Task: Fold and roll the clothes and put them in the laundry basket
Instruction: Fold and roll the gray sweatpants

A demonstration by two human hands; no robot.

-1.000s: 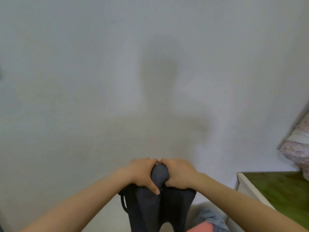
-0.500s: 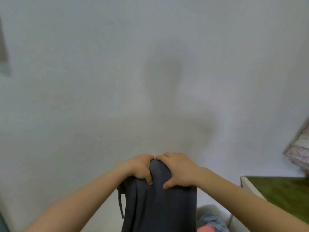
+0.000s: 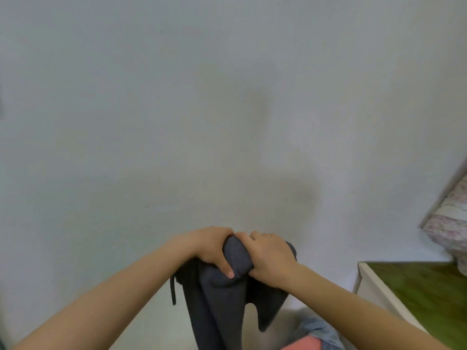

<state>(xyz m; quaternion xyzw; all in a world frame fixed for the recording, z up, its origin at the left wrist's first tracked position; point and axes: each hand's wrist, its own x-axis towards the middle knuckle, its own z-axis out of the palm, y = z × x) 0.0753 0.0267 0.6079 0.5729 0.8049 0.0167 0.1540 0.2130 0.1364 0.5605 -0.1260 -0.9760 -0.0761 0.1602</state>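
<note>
Since half a second before, the cloth under the right hand had bunched. What had hung as one broad panel now fell in two parts with a gap between. Both hands sat about where they had been.

- Far left of the bundle: a thin dark cord dangled straight down, beside the left forearm.
- Left hand: fingers curled over the top of the dark grey garment, thumb pressed down its front face. Holding it.
- Garment: held in the air before a plain pale wall, clear of any surface. Long axis vertical. Its rounded, gathered top pointed up, between the two hands. The long fall ran down past the bottom edge of the view.
- Right hand: closed over the garment's top right, knuckles touching the left hand's fingertips. A shorter pointed flap hung below it.
- Lower right of the garment: blue cloth and a bit of coral cloth lay below. What held them could not be told.
- Right: a white-edged table with a green top.
- Far right: floral bedding against the wall.
</note>
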